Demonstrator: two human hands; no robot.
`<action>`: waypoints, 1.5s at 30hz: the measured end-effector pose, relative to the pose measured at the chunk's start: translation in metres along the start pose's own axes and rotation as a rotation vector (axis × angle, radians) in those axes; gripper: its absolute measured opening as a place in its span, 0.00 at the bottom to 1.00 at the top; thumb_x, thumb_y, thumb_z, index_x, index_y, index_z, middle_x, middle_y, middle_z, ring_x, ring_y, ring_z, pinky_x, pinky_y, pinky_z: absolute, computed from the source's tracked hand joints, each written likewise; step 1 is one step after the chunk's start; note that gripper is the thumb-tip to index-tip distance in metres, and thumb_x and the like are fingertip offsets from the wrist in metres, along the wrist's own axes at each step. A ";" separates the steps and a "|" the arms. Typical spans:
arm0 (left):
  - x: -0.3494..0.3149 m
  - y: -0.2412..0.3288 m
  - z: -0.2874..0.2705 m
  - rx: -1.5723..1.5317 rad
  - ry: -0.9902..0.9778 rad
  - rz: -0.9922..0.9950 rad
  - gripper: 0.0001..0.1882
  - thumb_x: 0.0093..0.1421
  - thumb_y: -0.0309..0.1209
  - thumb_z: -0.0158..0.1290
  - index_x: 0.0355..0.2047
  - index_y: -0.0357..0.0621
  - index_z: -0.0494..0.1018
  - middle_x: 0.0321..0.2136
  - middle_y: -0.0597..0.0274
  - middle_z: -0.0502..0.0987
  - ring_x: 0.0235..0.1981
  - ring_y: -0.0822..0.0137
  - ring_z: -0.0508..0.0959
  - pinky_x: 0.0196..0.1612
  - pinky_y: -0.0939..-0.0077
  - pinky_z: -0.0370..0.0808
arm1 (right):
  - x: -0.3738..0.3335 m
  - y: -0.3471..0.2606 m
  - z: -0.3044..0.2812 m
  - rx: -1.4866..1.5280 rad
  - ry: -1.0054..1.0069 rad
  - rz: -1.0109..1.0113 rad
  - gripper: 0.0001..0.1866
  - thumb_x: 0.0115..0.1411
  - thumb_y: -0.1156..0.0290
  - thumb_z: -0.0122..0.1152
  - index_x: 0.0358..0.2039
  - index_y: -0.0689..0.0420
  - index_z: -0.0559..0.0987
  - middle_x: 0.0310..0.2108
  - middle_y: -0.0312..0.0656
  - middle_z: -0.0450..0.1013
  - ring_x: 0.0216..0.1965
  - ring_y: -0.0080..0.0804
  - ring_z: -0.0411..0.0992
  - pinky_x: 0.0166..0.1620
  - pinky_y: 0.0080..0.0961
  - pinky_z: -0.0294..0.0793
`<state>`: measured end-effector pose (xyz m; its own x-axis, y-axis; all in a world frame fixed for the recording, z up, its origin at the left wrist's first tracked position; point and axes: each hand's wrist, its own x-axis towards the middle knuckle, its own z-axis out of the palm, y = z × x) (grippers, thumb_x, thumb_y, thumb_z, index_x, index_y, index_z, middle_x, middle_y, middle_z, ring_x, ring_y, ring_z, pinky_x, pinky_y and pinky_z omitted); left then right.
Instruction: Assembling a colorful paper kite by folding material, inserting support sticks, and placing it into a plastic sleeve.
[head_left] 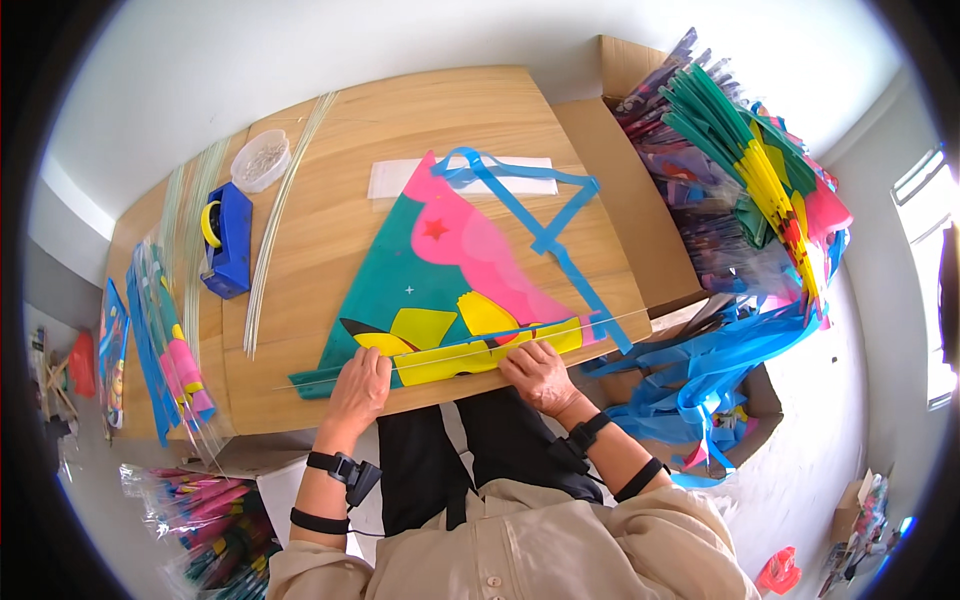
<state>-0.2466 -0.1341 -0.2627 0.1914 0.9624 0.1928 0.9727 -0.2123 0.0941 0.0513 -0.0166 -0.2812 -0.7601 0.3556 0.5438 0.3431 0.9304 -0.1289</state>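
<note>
A triangular kite sheet (pixel 385 275) in green, pink and yellow lies flat on the wooden table (pixel 460 110), its base along the near edge. A thin pale rod (pixel 450 351) runs across the folded base and sticks out past both ends. My left hand (pixel 362 387) is closed on the base near its left end, fingers curled over the fold. Towards the right end, my right hand (pixel 538 376) grips the same edge, fingers bent. Whether the rod is also pinched is hidden under the fingers. A blue ribbon tail (pixel 513 207) loops beyond the kite's right side, over a white strip (pixel 395 180).
Left on the table are a blue tape dispenser (pixel 234 250), a clear tub (pixel 261 160), bundles of thin rods (pixel 272 240) and a plastic-wrapped kite (pixel 183 365). At right, a cardboard box (pixel 640 220) holds wrapped kites; a lower box (pixel 765 400) holds blue ribbons.
</note>
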 end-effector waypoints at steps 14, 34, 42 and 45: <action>-0.006 0.008 -0.005 0.076 0.019 -0.071 0.03 0.53 0.25 0.48 0.29 0.41 0.67 0.30 0.55 0.68 0.36 0.57 0.71 0.37 0.64 0.72 | 0.002 -0.003 -0.004 -0.009 -0.154 0.048 0.26 0.49 0.73 0.56 0.53 0.53 0.76 0.31 0.39 0.66 0.34 0.38 0.68 0.38 0.34 0.70; -0.011 0.004 0.000 0.123 0.076 -0.062 0.04 0.51 0.26 0.52 0.27 0.43 0.68 0.30 0.58 0.67 0.35 0.60 0.70 0.36 0.68 0.69 | 0.013 -0.015 0.007 0.113 -0.198 0.100 0.22 0.51 0.79 0.55 0.50 0.62 0.76 0.44 0.48 0.67 0.46 0.47 0.68 0.51 0.43 0.68; -0.015 -0.015 0.007 -0.226 0.146 -0.121 0.05 0.50 0.22 0.51 0.28 0.42 0.69 0.31 0.57 0.70 0.35 0.58 0.72 0.39 0.66 0.73 | 0.020 -0.020 0.003 0.159 -0.263 0.166 0.23 0.53 0.64 0.66 0.50 0.53 0.78 0.44 0.49 0.64 0.46 0.48 0.65 0.51 0.46 0.67; -0.011 -0.070 -0.002 -0.468 0.453 -0.389 0.08 0.51 0.15 0.47 0.30 0.40 0.70 0.28 0.54 0.70 0.34 0.49 0.73 0.36 0.61 0.73 | 0.021 -0.022 0.003 0.154 -0.270 0.179 0.22 0.53 0.63 0.66 0.49 0.54 0.78 0.43 0.49 0.63 0.46 0.48 0.65 0.51 0.46 0.67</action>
<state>-0.3172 -0.1297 -0.2697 -0.3252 0.8401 0.4341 0.7822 -0.0190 0.6227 0.0260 -0.0288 -0.2693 -0.8209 0.5059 0.2648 0.4127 0.8462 -0.3372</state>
